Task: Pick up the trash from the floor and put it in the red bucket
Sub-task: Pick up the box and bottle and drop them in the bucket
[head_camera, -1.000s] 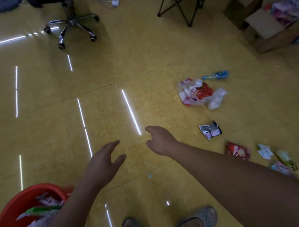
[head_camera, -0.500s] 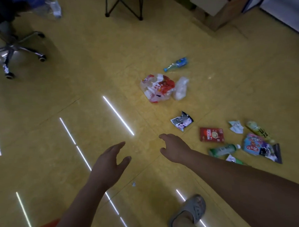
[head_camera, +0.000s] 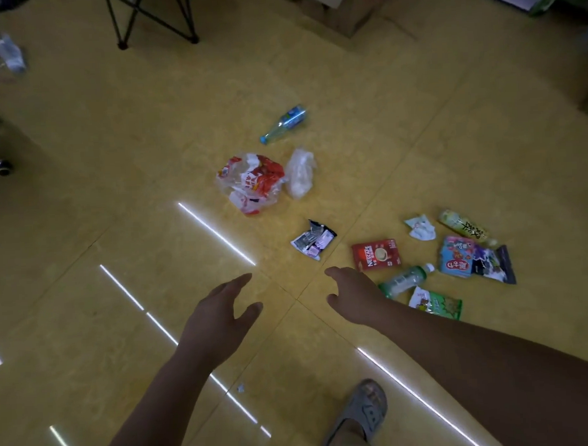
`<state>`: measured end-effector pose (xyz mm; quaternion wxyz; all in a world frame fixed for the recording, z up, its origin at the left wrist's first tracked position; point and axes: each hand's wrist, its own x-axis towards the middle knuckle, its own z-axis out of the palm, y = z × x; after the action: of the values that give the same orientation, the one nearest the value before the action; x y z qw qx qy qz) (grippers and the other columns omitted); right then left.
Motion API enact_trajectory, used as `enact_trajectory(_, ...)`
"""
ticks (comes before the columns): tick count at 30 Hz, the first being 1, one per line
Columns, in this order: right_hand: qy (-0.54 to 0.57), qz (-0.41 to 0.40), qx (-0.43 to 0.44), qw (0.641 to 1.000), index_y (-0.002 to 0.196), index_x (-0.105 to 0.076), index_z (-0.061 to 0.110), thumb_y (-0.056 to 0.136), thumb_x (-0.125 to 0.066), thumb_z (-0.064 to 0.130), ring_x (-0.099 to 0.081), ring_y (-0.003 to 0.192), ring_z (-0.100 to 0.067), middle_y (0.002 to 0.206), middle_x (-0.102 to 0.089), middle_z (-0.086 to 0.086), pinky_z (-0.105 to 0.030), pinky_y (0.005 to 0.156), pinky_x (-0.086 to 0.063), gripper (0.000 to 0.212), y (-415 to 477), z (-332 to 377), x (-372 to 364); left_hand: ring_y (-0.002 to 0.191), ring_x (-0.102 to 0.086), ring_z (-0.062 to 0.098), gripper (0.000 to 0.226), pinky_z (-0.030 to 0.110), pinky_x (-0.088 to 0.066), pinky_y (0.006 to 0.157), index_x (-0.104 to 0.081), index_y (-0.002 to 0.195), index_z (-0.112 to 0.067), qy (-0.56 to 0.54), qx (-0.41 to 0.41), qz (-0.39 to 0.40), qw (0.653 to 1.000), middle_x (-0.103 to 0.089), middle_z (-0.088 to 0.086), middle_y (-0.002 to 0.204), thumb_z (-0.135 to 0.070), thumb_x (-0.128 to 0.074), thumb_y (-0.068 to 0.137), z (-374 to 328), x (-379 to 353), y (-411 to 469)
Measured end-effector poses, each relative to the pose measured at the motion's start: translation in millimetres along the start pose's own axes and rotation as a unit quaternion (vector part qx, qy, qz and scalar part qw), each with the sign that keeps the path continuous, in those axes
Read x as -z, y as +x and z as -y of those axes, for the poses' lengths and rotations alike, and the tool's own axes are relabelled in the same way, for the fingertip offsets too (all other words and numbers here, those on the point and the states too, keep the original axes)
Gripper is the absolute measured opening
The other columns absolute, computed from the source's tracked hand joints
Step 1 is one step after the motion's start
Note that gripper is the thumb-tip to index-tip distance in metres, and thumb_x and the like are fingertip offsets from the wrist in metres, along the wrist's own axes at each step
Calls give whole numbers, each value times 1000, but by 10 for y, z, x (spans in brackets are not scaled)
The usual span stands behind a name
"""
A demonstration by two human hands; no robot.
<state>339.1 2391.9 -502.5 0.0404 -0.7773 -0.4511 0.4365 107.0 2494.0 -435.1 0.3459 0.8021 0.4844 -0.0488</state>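
We see both hands out over the yellow floor [head_camera: 115, 163], both empty. Left hand [head_camera: 222, 313] is lower centre, fingers straight, thumb spread wide. Right hand [head_camera: 353, 294] is just right of it, fingers loosely bent, gripping nothing, next to a clear plastic bottle [head_camera: 406, 278]. Trash lies centre to right: a red-and-white plastic bag [head_camera: 252, 182] touching a crumpled clear bag [head_camera: 300, 173], a blue-label bottle [head_camera: 285, 123] above, then a dark wrapper [head_camera: 313, 244], Nescafe box [head_camera: 376, 254], green packet [head_camera: 436, 304], paper scrap [head_camera: 420, 228] and blue pouch [head_camera: 459, 257]. A grey sandal [head_camera: 361, 412] is at the bottom, folding chair legs [head_camera: 149, 16] upper left.
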Motion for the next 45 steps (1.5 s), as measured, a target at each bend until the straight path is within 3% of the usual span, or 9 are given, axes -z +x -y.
enact_trajectory(9, 55, -16, -53, 997, 146, -36, 20, 93, -56, 28, -44, 129, -25, 143, -46, -9, -37, 103, -41, 58, -60, -873, 323, 124, -51, 12, 60, 25, -41, 96, -42, 144, -34, 39, -41, 43, 997, -53, -2, 139, -45, -62, 88, -733, -409, 520)
enact_trajectory(22, 163, -98, -182, 965, 141, -43, 19, 91, -58, 27, -49, 123, -28, 134, -52, -12, -31, 95, -42, 53, -220, -2023, 221, 125, -51, 17, 60, 25, -37, 96, -47, 141, -25, 126, -145, 139, 972, -55, 1, 138, -41, -66, 87, -1435, -1371, 1247)
enact_trajectory(28, 197, -117, -241, 943, 144, -41, 19, 93, -58, 29, -47, 127, -28, 138, -51, -12, -31, 102, -39, 55, -44, -2568, -128, 126, -50, 19, 61, 31, -40, 101, -48, 141, -23, 140, -205, 174, 953, -54, 5, 138, -39, -69, 86, -1443, -1989, 1688)
enact_trajectory(33, 210, -137, -268, 930, 139, -44, 17, 93, -58, 27, -51, 121, -30, 130, -56, -13, -32, 94, -42, 49, 214, -2915, -371, 122, -50, 18, 60, 24, -36, 90, -46, 142, -26, 168, -234, 206, 935, -54, 4, 135, -37, -67, 87, -1362, -2447, 2041)
enact_trajectory(40, 250, -135, -292, 914, 139, -42, 15, 93, -58, 36, -56, 115, -33, 127, -59, -14, -35, 93, -47, 53, 773, -3275, -789, 119, -52, 21, 63, 27, -37, 85, -46, 140, -30, 216, -238, 210, 923, -51, 4, 134, -42, -70, 83, -1136, -3102, 2555)
enact_trajectory(45, 281, -146, -319, 893, 135, -43, 13, 88, -63, 47, -55, 116, -33, 127, -57, -15, -35, 88, -47, 62, 1275, -3482, -1202, 113, -56, 25, 76, 31, -44, 87, -53, 133, -30, 224, -249, 206, 919, -57, 7, 122, -63, -66, 65, -901, -3648, 2986)
